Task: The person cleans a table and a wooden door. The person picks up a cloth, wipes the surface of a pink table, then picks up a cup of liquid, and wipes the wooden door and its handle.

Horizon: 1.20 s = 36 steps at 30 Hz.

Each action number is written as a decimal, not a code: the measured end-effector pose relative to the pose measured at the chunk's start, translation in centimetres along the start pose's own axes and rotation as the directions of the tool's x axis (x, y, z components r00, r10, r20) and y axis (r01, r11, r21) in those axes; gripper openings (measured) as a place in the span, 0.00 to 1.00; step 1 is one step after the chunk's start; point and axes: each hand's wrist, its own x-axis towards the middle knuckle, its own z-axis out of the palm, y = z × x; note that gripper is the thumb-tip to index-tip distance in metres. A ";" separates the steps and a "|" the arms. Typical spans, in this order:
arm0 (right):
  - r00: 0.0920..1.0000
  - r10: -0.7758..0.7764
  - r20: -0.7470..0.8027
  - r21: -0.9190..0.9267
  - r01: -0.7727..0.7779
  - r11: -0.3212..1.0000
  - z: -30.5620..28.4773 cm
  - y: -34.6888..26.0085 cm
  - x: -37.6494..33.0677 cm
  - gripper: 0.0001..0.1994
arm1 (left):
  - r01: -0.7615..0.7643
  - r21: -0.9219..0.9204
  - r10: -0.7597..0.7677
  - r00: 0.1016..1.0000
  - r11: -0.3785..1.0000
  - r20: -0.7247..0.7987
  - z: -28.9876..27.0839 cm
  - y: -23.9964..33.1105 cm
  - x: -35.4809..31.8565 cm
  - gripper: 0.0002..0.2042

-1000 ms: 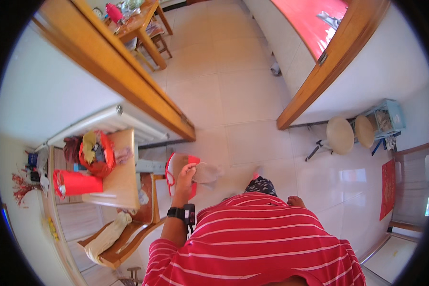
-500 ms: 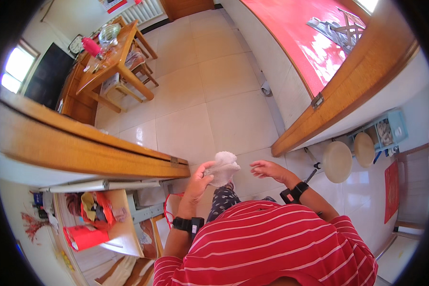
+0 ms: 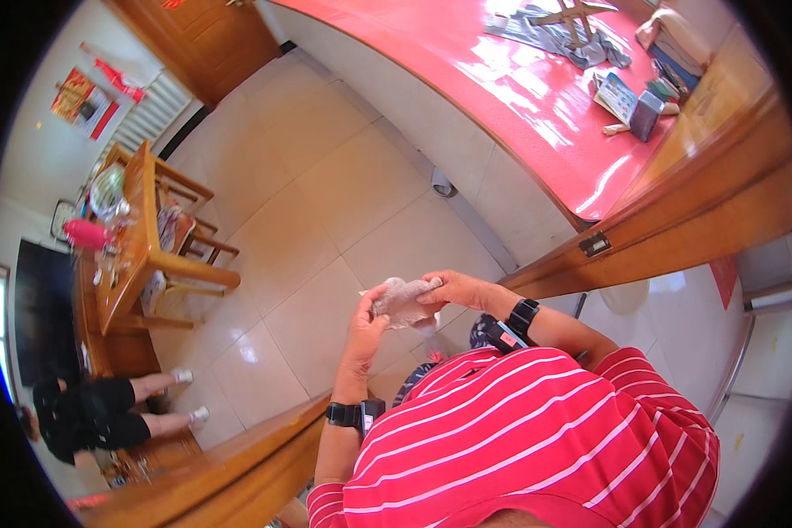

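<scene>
A crumpled whitish cloth (image 3: 403, 304) is stretched between my two hands in front of my body, above the tiled floor (image 3: 326, 304). My left hand (image 3: 365, 327) is closed on its left side, thumb on top. At the other side, my right hand (image 3: 459, 291) pinches the cloth's upper right edge between thumb and fingers. Part of the cloth sags below. Dark wrist devices are strapped to both of my wrists.
The wooden door frame (image 3: 678, 211) rises at my right, with more wood at lower left. A red-topped platform (image 3: 502, 79) bears clothes and boxes. At left are a wooden table (image 3: 141, 251), a stool and a person in black (image 3: 88, 414) near a dark screen (image 3: 44, 308).
My right hand, apart from the cloth before, has come in and taken hold of it. The view has turned and moved forward through the doorway, and another person now shows at left.
</scene>
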 end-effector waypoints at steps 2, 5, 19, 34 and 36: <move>0.999 -0.022 -0.045 0.102 0.026 0.994 -0.6 -2.5 0.4 0.10 | 0.031 -0.004 -0.031 0.999 1.000 -0.011 -0.8 1.1 3.0 0.24; 0.983 -0.165 -0.076 0.459 0.182 0.870 -4.4 -5.4 1.9 0.12 | -0.059 0.064 0.060 0.998 0.996 -0.002 -0.5 4.0 9.3 0.23; 0.055 -0.109 -0.993 -0.026 0.777 0.629 -26.5 -10.3 -3.8 0.19 | -0.414 0.193 0.295 0.843 0.890 0.451 11.7 17.8 36.0 0.27; -0.231 -0.362 -0.903 -0.069 -0.753 0.654 -27.6 -7.4 3.8 0.31 | -0.723 0.594 0.190 0.677 0.352 0.711 13.9 6.2 55.7 0.19; -0.209 -0.324 -0.923 -0.031 -0.797 0.603 -27.4 -10.1 6.2 0.33 | -0.710 0.659 0.189 0.703 0.249 0.686 13.1 5.7 59.0 0.20</move>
